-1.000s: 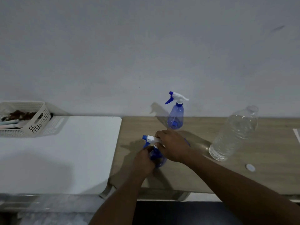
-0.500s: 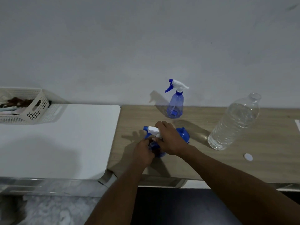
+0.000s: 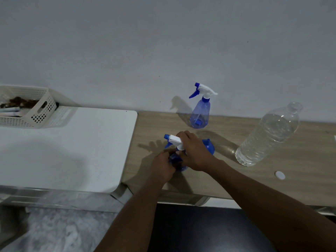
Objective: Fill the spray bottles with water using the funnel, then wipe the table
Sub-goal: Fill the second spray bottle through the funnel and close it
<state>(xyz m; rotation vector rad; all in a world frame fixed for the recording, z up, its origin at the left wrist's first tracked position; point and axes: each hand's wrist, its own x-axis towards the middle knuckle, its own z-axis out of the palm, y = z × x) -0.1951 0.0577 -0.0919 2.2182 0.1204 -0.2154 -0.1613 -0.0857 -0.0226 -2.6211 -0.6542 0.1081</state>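
1. Two spray bottles stand on the wooden bench. The near spray bottle is toward its front left, between both hands. The far spray bottle is upright by the wall, well apart from either hand.
2. The left hand comes in from the left onto the blue body of the near spray bottle. Its grip is closed round that body, with curled fingers hiding most of it.
3. The right hand reaches over from the right, and its grip is closed on the bottle's neck just under the white trigger head. That head, with its blue nozzle tip pointing left, pokes out above and to the left of the knuckles.
4. A sliver of the near spray bottle's blue base shows below the two hands, down on the wooden bench.
5. The blue funnel sits on the bench just behind the right hand and is partly hidden by it. Whether the two touch cannot be told.
6. Farther right stands a clear water bottle, mostly full, with its mouth uncovered. Its white cap lies flat on the wood nearer the person, apart from the bottle.
7. A white bench adjoins the wooden one on the left. It carries a cream slotted basket at its far corner, holding dark items too dim to make out.
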